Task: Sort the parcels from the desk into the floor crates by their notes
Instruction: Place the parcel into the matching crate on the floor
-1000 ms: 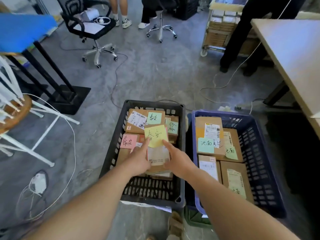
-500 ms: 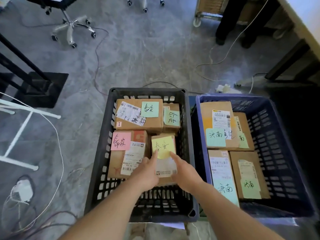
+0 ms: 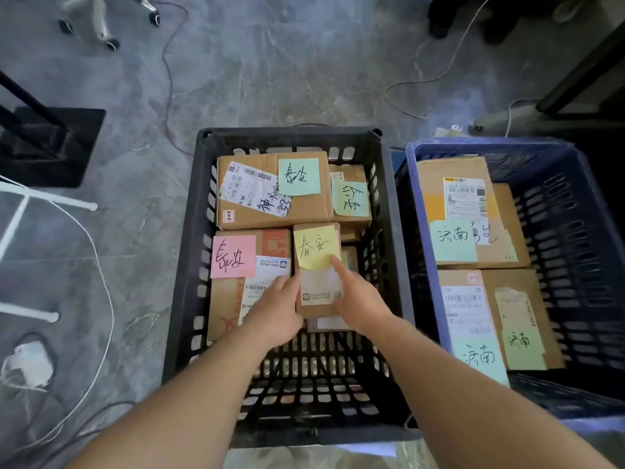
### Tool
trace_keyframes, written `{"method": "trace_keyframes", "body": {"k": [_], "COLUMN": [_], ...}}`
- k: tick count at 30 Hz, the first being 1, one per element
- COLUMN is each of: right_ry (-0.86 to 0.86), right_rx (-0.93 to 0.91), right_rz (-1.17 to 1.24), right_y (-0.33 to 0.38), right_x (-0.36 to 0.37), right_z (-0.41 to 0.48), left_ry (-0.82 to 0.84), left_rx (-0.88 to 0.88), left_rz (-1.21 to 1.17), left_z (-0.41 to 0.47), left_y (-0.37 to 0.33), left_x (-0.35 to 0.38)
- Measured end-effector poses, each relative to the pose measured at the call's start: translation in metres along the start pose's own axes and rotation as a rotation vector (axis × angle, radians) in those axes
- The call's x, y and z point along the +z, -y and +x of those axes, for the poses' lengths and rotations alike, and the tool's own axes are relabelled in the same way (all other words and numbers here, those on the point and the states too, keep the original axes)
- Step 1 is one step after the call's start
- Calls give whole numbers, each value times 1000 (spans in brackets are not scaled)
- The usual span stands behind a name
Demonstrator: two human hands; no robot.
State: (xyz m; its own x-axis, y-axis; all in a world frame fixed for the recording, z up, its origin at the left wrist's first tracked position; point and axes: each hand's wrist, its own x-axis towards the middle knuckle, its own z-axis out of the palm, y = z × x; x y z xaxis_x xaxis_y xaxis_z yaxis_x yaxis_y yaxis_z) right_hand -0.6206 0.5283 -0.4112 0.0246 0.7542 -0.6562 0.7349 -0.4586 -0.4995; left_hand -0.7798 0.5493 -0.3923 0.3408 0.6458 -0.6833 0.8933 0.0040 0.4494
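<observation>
A small brown parcel (image 3: 319,294) with a yellow note (image 3: 316,247) sits low in the black crate (image 3: 189,265), among three other noted parcels. My left hand (image 3: 277,313) grips its left edge, thumb up along the side. My right hand (image 3: 360,299) holds its right side, index finger laid across the top and touching the yellow note. Beside it lie a pink-note parcel (image 3: 233,257) and two green-note parcels (image 3: 299,177) (image 3: 350,199). The blue crate (image 3: 575,231) on the right holds several parcels with green notes (image 3: 453,242).
Both crates stand side by side on the grey floor. Loose cables (image 3: 169,79) run across the floor behind and to the left. A black stand base (image 3: 50,143) and white frame legs (image 3: 50,198) are at the left; a chair's castors (image 3: 108,35) at top left.
The parcel with the yellow note has gone down into the black crate between my hands. My view has tilted down and closer to the crates.
</observation>
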Motion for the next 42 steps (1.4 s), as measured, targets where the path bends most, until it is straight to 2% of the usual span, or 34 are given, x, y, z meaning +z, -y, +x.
{"method": "trace_keyframes", "body": {"k": [4, 9, 19, 28, 36, 42], "right_ry": [6, -65, -314, -581, -771, -839], "right_rx": [20, 56, 109, 268, 365, 424], "right_rz": [-132, -194, -316, -334, -317, -311], "right_y": [4, 25, 65, 52, 14, -37], "right_x": [0, -19, -63, -90, -111, -110], "right_z": [-8, -44, -182, -286, -355, -417], "left_ry": [34, -55, -92, -280, -323, -295], "left_rx": [-26, -52, 139, 388, 552, 620], "left_rz": [-22, 58, 385, 503, 593, 649], "left_z": [-10, -38, -134, -184, -215, -252], "left_y": [2, -8, -69, -142, -210, -260], "left_x": [-2, -25, -50, -43, -18, 37]}}
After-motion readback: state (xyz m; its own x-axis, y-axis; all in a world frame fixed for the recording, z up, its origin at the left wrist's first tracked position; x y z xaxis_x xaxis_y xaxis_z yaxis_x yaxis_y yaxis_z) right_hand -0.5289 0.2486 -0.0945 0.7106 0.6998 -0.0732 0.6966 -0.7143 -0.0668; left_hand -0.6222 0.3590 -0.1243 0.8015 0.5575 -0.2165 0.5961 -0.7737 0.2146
